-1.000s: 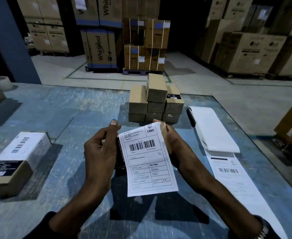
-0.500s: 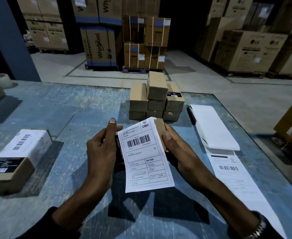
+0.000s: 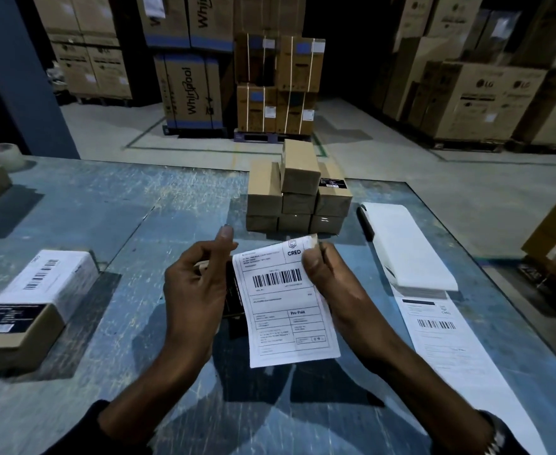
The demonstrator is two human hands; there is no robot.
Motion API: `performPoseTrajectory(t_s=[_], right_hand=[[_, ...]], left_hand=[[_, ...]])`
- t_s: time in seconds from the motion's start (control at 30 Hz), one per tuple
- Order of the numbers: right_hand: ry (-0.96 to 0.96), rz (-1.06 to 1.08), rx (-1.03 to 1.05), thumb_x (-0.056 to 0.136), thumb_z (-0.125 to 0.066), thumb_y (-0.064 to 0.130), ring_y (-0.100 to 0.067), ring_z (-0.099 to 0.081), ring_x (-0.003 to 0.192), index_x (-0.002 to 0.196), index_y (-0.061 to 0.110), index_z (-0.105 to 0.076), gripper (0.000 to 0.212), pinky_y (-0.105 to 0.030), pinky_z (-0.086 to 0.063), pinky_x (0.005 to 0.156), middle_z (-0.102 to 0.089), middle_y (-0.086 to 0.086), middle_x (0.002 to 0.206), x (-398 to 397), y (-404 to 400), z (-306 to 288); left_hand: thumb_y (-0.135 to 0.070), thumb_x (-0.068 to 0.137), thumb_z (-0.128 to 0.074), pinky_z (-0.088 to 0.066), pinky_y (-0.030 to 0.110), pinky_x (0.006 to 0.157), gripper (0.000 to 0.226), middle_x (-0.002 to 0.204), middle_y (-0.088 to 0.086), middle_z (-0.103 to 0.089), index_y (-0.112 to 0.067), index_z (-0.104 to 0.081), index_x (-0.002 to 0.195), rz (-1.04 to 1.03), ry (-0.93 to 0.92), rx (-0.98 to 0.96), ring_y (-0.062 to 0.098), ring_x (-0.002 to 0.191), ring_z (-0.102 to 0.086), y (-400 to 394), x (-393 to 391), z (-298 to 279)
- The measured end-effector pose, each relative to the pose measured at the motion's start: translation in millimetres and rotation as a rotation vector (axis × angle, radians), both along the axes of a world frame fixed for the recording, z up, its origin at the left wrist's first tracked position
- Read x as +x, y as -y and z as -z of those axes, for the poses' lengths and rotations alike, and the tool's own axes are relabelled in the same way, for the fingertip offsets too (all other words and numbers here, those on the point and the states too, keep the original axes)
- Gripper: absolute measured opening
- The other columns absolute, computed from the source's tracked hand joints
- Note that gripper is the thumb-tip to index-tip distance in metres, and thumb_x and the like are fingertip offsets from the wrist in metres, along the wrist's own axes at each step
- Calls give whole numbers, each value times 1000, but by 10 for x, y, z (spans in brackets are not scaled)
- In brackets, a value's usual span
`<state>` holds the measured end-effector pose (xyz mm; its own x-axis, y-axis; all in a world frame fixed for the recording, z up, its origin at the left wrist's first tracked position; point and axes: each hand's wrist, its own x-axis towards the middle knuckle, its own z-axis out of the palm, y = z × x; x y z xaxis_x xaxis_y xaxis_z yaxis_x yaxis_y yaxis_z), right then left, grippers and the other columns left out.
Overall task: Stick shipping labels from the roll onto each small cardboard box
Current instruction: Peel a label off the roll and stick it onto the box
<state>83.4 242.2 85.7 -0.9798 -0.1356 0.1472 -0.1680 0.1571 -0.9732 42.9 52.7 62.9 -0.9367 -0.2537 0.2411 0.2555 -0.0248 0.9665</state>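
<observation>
Hands meet over the middle of the desk (image 3: 112,205), working one shipping label (image 3: 286,310). The right hand (image 3: 327,284) pinches the label's top right corner, where a bit of it curls back; the left hand (image 3: 194,287) grips a small box (image 3: 232,303) that is mostly hidden behind the sheet, thumb raised. The label hangs loose in front of the box — I cannot tell whether any of it is stuck down yet.

To my eye the risk is in that free sheet: if the sticky side folds onto itself or lands crooked, it will wrinkle across the barcode, and peeling it back would likely tear it. A one-handed grip on the box could also let it twist as the label is pressed on.

Beyond the hands a stack of plain boxes (image 3: 298,198) waits; the label roll (image 3: 407,244) lies to the right, its strip (image 3: 447,343) trailing toward the desk's edge, and a labelled box (image 3: 37,300) sits at left.
</observation>
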Motion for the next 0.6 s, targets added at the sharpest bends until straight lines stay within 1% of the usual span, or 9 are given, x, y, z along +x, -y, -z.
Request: performPoseTrajectory(t_s=[0.1,0.2,0.27,0.3,0.37,0.43,0.5,0.53,0.6], right_hand=[[18,10,-9,102,-36,61,-8,-71,115,126,26,-60,48,-38,-56,102,-76,9,119,11,16,19],[13,18,21,106,-30,66,-9,-70,120,130,31,-62,53,-45,-54,108,-75,11,125,-8,-9,19],[14,20,28,96,-28,78,-11,-70,122,133,31,-64,70,-40,-56,105,-76,9,127,-16,-14,5],[8,16,26,93,-28,79,-11,-71,120,133,29,-64,74,-34,-58,99,-77,9,125,-18,-20,2],[7,13,7,98,-32,77,-7,-73,114,130,26,-64,68,-23,-60,88,-78,9,121,-13,-27,3],[34,0,-12,101,-33,67,-8,-71,119,132,27,-64,59,-29,-59,95,-77,10,125,-8,-32,-8],[58,-4,-27,104,-32,64,-11,-68,125,133,31,-64,55,-45,-53,107,-75,9,131,-12,-47,-2],[64,0,-37,105,-32,64,-11,-68,126,131,36,-67,52,-45,-51,107,-75,10,131,-9,-52,-7],[86,-16,-58,106,-28,65,-5,-69,122,116,52,-74,48,-32,-53,99,-76,17,125,5,-38,-42]], left_hand=[[-60,94,-65,-63,67,67,44,76,13,-76,-18,-77,89,-6,-5,21,36,73,-77,13,11,-37],[-60,94,-66,-64,64,62,45,82,15,-76,-16,-76,89,-8,-35,38,35,75,-77,13,9,-26],[-68,92,-68,-64,63,61,49,91,19,-75,-19,-75,88,-14,-77,18,37,79,-77,17,-2,2],[-72,90,-68,-64,62,61,52,96,20,-73,-20,-75,89,-17,-98,4,37,80,-77,21,-9,23],[-76,87,-69,-64,61,63,56,101,20,-72,-21,-74,91,-31,-120,-10,35,83,-77,31,-21,65],[-77,87,-69,-64,63,66,54,100,19,-72,-23,-74,91,-53,-134,-13,36,86,-76,36,-26,89],[-78,86,-69,-62,65,69,51,98,16,-72,-28,-74,91,-71,-156,-32,39,88,-75,43,-32,91],[-78,87,-69,-62,65,70,50,98,16,-72,-29,-74,91,-74,-166,-36,39,89,-75,40,-31,83],[-78,87,-69,-62,64,69,51,100,17,-72,-28,-74,94,-82,-174,-37,38,89,-75,42,-31,78]])
